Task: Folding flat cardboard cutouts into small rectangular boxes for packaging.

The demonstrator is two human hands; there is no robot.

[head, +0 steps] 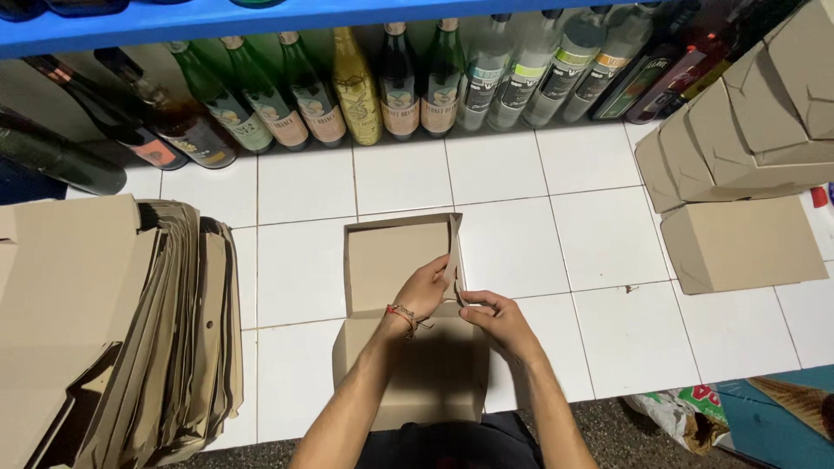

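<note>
Surface: a white tiled counter (pixel 599 234) is seen from above, with a blue shelf edge (pixel 217 22) running across the top
Near edge: a dark speckled strip and a crumpled green and white bag (pixel 695 412) are seen at the lower right, beside a blue surface (pixel 773 426)
Box: a brown cardboard box (pixel 395 260) is set on the counter in the middle, its lid part lying flat toward the person and its tray part opened toward the bottles
Left hand: the left hand (pixel 423 291), with a red cord bracelet (pixel 401 314) at the wrist, is closed around the right side wall of the box, fingers curled over its edge
Right hand: the right hand (pixel 495 320) is pinched narrowly on a small flap at the same side wall, just beside the left hand
Left side: a thick stack of flat cardboard blanks (pixel 122 330) is piled at the counter's left edge
Right side: finished closed boxes (pixel 747 243) are stacked at the right, well apart from the hands
Far: a row of glass bottles (pixel 365 87), green, yellow, clear and dark, is lined against the back under the shelf
</note>
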